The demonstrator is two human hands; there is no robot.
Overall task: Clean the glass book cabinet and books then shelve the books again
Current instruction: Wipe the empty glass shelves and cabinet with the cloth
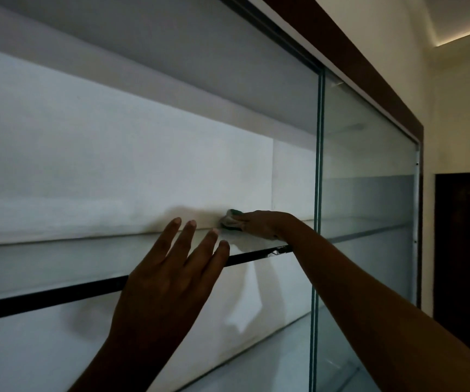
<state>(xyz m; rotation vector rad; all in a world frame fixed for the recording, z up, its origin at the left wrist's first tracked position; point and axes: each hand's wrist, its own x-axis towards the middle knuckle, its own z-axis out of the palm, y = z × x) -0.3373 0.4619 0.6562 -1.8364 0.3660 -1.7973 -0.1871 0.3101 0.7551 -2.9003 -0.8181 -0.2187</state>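
Observation:
The glass book cabinet (392, 89) fills the view, with a brown wooden top frame and a white back wall. A glass shelf (58, 301) with a dark front edge crosses it. My right hand (264, 224) reaches deep over this shelf and presses a small crumpled cloth (229, 220) against the back corner where shelf meets wall. My left hand (171, 278) rests with fingers straight and spread over the shelf's front edge. No books are in view.
A sliding glass door (366, 193) covers the cabinet's right part, its edge just right of my right forearm. A lower glass shelf (270, 360) shows below. A dark panel (465, 250) stands on the wall at the right.

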